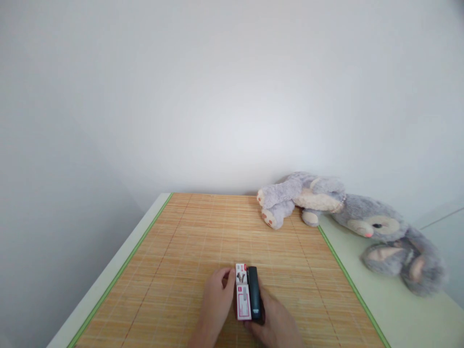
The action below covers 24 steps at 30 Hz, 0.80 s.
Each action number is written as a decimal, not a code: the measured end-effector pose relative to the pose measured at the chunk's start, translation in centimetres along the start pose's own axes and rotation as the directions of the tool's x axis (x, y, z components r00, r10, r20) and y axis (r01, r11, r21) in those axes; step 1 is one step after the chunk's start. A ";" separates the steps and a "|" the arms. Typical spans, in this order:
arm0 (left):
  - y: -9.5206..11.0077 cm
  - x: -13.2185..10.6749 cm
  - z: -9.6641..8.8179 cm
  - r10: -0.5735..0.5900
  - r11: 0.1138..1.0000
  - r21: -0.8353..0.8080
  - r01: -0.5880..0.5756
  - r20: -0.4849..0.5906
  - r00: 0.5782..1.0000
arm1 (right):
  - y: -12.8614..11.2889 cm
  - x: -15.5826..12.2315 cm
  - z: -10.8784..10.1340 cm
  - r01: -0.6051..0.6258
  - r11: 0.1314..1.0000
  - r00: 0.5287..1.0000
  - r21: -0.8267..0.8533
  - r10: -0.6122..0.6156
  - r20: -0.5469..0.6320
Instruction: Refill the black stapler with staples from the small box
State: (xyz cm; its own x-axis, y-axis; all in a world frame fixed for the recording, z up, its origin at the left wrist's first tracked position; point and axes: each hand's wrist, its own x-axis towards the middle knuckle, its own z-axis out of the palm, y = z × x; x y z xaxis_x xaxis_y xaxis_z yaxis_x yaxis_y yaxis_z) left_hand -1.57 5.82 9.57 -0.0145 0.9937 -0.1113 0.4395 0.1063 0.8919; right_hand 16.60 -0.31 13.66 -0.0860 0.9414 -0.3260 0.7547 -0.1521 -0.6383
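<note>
In front of me, two small white boxes stand end to end on the bamboo mat. The far box (241, 274) carries a picture of a dark tool and red print; the near box (244, 303) has a pink-framed label. A black stapler (254, 292) lies lengthwise along their right side, close against them. My left hand (218, 295) is at the boxes' left side, fingers curled and fingertips against the far box. From the right, my right hand (273, 316) wraps the stapler's side and near end, its thumb by the near box's lower edge. The undersides are hidden.
The bamboo mat (217, 232) with green edging covers most of the pale table (409, 309). A grey plush rabbit (326, 195) lies on its side along the back right, its feet on the mat. A white wall (217, 96) rises behind the table.
</note>
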 end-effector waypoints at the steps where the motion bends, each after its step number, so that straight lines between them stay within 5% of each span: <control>1: -0.2 -0.6 0.1 -0.020 1.000 -0.004 0.020 -0.016 1.000 | 0.1 0.0 0.1 0.001 1.000 1.000 0.001 -0.001 -0.002; 4: -0.8 -2.7 1.1 -0.081 0.994 -0.073 0.078 -0.031 0.996 | 0.5 0.0 0.5 -0.003 1.000 1.000 0.001 0.003 -0.008; 8: -1.5 -4.7 3.7 -0.102 0.973 -0.193 0.127 0.133 0.986 | 0.5 0.3 0.7 -0.006 1.000 1.000 -0.013 0.006 0.008; 13: -1.3 -5.4 6.8 -0.112 0.984 -0.119 0.132 0.160 0.981 | 1.3 0.9 -0.1 0.036 0.999 0.999 -0.010 -0.036 0.005; 20: 2.3 -6.0 14.5 -0.049 0.988 -0.132 0.085 0.251 0.967 | 8.0 0.3 -5.5 0.117 0.991 0.993 0.065 -0.116 -0.023; 24: 5.7 -6.5 19.5 0.000 0.979 -0.192 0.068 0.335 0.942 | 12.8 -0.7 -9.1 0.065 0.997 0.997 0.049 -0.064 -0.034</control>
State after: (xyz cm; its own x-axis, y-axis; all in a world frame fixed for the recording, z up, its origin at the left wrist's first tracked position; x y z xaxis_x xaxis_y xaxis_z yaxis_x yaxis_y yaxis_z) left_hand 18.55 -0.79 6.78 0.2877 0.9242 -0.2514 0.2566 0.1785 0.9499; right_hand 32.25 -0.21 12.11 -0.1117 0.9590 -0.2605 0.7145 -0.1047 -0.6917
